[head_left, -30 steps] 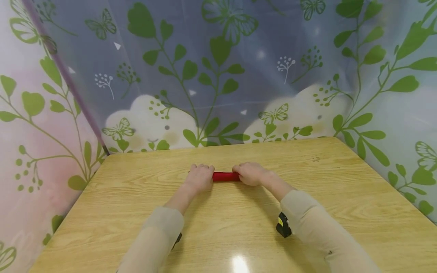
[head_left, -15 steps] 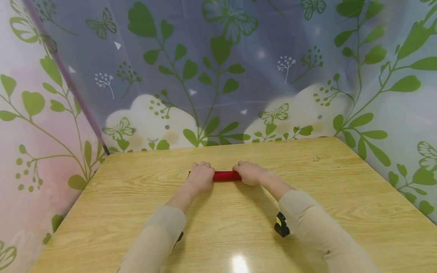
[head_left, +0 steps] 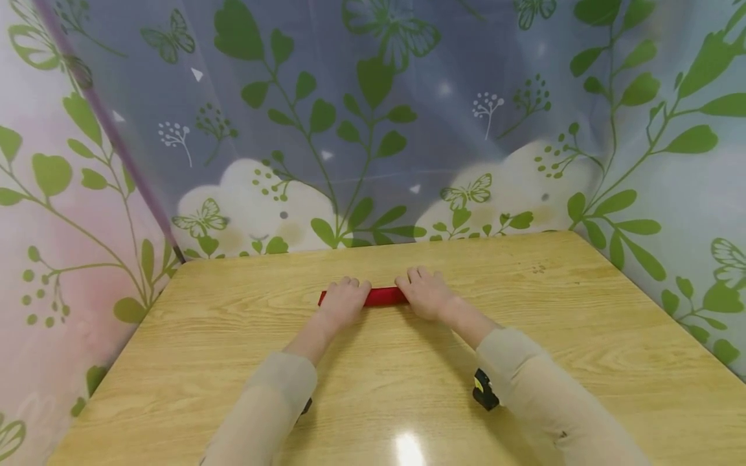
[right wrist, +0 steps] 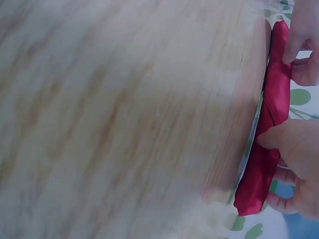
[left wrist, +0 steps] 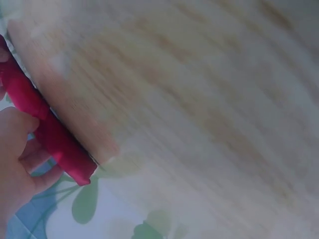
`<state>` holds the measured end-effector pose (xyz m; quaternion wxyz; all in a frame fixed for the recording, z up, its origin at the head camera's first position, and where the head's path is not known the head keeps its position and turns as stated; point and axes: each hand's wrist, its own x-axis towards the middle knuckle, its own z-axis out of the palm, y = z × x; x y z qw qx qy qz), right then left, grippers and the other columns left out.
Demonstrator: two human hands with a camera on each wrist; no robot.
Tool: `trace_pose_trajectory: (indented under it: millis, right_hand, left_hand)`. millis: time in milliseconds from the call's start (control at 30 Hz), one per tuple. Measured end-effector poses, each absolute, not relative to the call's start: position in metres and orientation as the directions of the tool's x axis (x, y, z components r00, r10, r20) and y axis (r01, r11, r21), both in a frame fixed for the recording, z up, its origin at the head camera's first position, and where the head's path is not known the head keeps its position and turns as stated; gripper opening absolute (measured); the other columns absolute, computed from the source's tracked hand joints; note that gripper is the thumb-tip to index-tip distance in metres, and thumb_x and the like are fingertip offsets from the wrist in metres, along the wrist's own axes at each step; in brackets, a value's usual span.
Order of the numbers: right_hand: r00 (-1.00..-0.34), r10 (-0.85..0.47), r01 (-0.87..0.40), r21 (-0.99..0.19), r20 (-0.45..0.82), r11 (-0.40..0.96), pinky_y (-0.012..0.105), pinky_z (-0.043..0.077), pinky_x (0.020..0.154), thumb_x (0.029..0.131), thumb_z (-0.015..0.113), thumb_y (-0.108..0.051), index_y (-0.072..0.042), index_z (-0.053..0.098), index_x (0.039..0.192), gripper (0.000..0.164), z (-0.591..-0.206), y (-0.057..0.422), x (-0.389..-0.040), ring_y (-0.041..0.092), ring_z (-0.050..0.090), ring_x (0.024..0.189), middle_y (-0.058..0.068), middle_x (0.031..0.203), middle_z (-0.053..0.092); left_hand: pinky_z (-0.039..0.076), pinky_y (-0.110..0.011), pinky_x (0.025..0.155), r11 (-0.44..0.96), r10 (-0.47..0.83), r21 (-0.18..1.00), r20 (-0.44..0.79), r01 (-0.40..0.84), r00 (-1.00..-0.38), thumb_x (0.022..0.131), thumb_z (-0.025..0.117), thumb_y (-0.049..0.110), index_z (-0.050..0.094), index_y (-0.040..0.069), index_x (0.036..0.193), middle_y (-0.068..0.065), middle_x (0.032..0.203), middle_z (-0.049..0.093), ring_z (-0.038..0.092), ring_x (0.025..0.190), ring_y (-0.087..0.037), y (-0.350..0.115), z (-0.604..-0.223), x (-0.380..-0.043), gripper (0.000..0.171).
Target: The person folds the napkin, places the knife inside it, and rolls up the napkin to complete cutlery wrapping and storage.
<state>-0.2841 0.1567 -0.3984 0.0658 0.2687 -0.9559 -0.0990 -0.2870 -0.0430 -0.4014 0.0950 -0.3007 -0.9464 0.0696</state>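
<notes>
A glossy red cloth (head_left: pixel 384 297), rolled into a long narrow tube, lies crosswise over the far half of the table. Toward its left end, my left hand (head_left: pixel 344 302) grips it, leaving a short red tip showing beyond the knuckles. My right hand (head_left: pixel 428 294) holds the other end and hides it in the head view. Seen from the right wrist, the right thumb (right wrist: pixel 269 139) presses the near side of the roll (right wrist: pixel 271 99) while fingers reach behind it. The left wrist view shows the left thumb (left wrist: pixel 29 121) in front and fingers behind the cloth (left wrist: pixel 65 144).
The wood-grain table (head_left: pixel 384 382) reaches back to a hanging fabric (head_left: pixel 373 129) printed with leaves and butterflies, which also encloses both sides. A black wrist device (head_left: pixel 485 390) sits under the right sleeve, close over the tabletop.
The right hand has shifted slightly up and away, its fingers now straighter and more spread in the head view. More of the roll's left tip shows, and the roll slants slightly.
</notes>
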Motion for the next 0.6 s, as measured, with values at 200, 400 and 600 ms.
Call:
trace_pose_trajectory:
  millis: [200, 400, 600]
  right_hand:
    - [-0.860, -0.507, -0.480, 0.253, 0.053, 0.840, 0.050, 0.046, 0.070, 0.089, 0.061, -0.021, -0.009, 0.046, 0.116, 0.033, -0.4005, 0.1550, -0.2832, 0.035, 0.050, 0.099, 0.016, 0.108, 0.048]
    - [-0.856, -0.516, -0.496, 0.224, 0.037, 0.839, 0.050, 0.045, 0.071, 0.090, 0.061, -0.023, -0.008, 0.048, 0.116, 0.033, -0.4038, 0.1560, -0.2859, 0.035, 0.051, 0.098, 0.015, 0.106, 0.050]
    - [-0.865, -0.502, -0.496, 0.151, -0.002, 0.855, 0.051, 0.044, 0.076, 0.090, 0.061, -0.019, -0.008, 0.048, 0.120, 0.035, -0.4017, 0.1563, -0.2898, 0.035, 0.049, 0.103, 0.014, 0.110, 0.050]
  left_hand:
    - [0.047, -0.044, 0.075, 0.815, 0.575, -0.179, 0.123, 0.551, -0.809, 0.083, 0.065, 0.012, 0.053, 0.008, 0.111, -0.014, 0.103, 0.060, 0.054, 0.097, -0.030, -0.0428, -0.4041, -0.2882, 0.030]
    - [0.047, -0.045, 0.078, 0.832, 0.551, -0.149, 0.108, 0.534, -0.828, 0.087, 0.059, 0.009, 0.055, 0.006, 0.110, -0.013, 0.104, 0.060, 0.054, 0.099, -0.029, -0.0419, -0.4057, -0.2904, 0.024]
    - [0.047, -0.043, 0.080, 0.836, 0.543, -0.161, 0.097, 0.525, -0.834, 0.090, 0.056, 0.011, 0.056, 0.005, 0.112, -0.012, 0.104, 0.058, 0.053, 0.100, -0.028, -0.0412, -0.4041, -0.2906, 0.023]
